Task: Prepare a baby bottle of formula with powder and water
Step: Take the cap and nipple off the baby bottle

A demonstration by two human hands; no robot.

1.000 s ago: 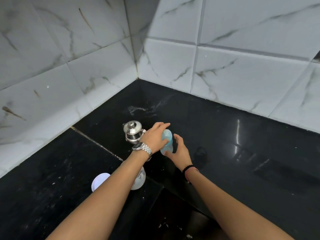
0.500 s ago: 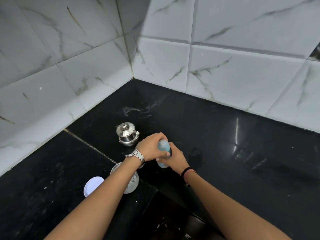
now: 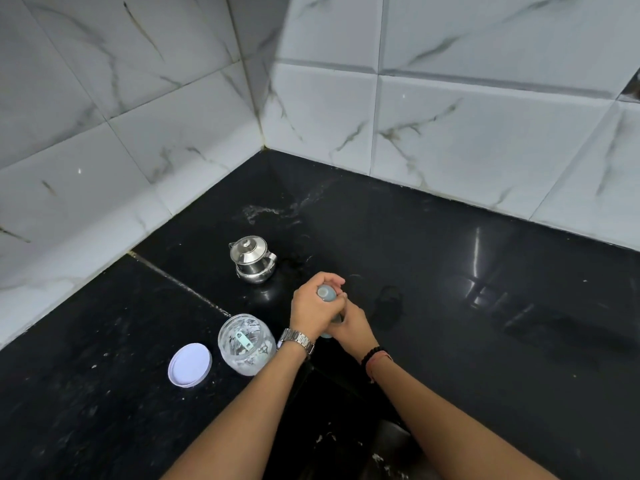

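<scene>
A pale blue baby bottle (image 3: 326, 293) stands on the black counter (image 3: 450, 323), mostly hidden by my hands. My left hand (image 3: 313, 306), with a metal watch at the wrist, grips its upper part, fingers curled over the cap. My right hand (image 3: 353, 325), with a dark bead bracelet, wraps round the lower body from the right. An open clear jar (image 3: 246, 344) with white powder traces and a pale scoop inside sits left of my left wrist. Its white lid (image 3: 189, 364) lies flat further left. A small steel kettle (image 3: 252, 259) with a lid stands behind.
White marble-look tiled walls (image 3: 173, 133) meet in a corner behind the counter. A seam runs diagonally across the counter at left. A faint dark object (image 3: 390, 303) sits just right of my hands. A dark lower recess (image 3: 332, 427) lies between my forearms.
Both hands have closed round the bottle and brought it down closer to me; a second ago the right hand was open beside it. The view has tilted down, showing the jar and lid fully.
</scene>
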